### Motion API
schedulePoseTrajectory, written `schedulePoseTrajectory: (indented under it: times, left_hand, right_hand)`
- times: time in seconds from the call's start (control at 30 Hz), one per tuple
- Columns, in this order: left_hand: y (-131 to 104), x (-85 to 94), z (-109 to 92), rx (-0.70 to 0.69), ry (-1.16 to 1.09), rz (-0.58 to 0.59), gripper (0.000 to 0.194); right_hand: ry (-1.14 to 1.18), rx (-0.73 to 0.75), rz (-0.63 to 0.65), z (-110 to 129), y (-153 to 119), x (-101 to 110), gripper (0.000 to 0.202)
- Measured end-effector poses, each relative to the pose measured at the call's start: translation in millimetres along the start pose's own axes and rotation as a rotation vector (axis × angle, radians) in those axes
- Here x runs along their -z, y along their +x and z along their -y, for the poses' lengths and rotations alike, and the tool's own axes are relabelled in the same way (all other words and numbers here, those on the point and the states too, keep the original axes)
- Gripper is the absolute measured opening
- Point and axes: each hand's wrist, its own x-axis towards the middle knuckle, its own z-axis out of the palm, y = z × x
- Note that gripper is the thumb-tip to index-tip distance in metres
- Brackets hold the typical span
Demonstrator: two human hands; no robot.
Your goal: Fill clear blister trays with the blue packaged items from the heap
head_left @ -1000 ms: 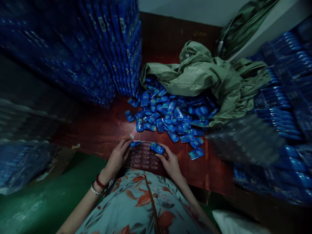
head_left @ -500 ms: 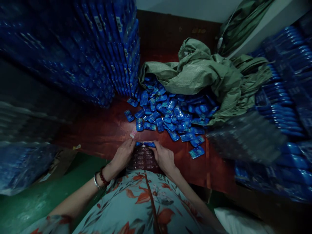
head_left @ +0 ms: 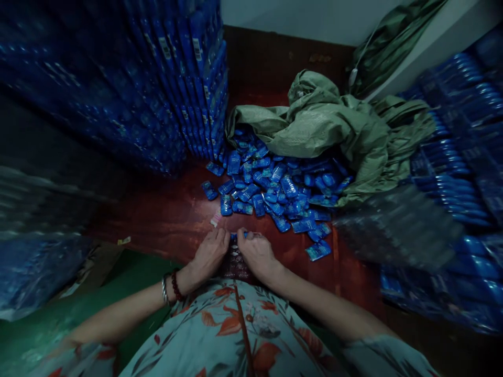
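Fingers (head_left: 225,237) closer together, pocketed tray (head_left: 236,260) between

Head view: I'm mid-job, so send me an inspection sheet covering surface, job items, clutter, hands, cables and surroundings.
Surface: red worktop, shiny in places.
Job items: loose pile of blue packets beyond the hands; see-through tray with moulded hollows, against the person's front.
Clutter: crumpled green sack over the back of the pile; small paper scrap near the front left edge.
Hands: left hand and right hand close together at the tray's far edge, a little blue showing between; exact grip hidden.
Cables: thin white cord at back right.
Surroundings: blue stacks at left and right; green floor.
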Motion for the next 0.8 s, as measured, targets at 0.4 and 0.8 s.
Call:
schedulePoseTrajectory:
  times: [0.4,0.8]
  left_hand:
    - [14,19.0,47,0.032,-0.373,-0.245,0.034]
    - [66,8.7,69,-0.001,-0.09,-0.094,0.036]
  right_hand:
    - [0.04,0.004,-0.011,-42,15,28,0.031]
    - [0.0,0.141,0.015,-41,68,17,0.039]
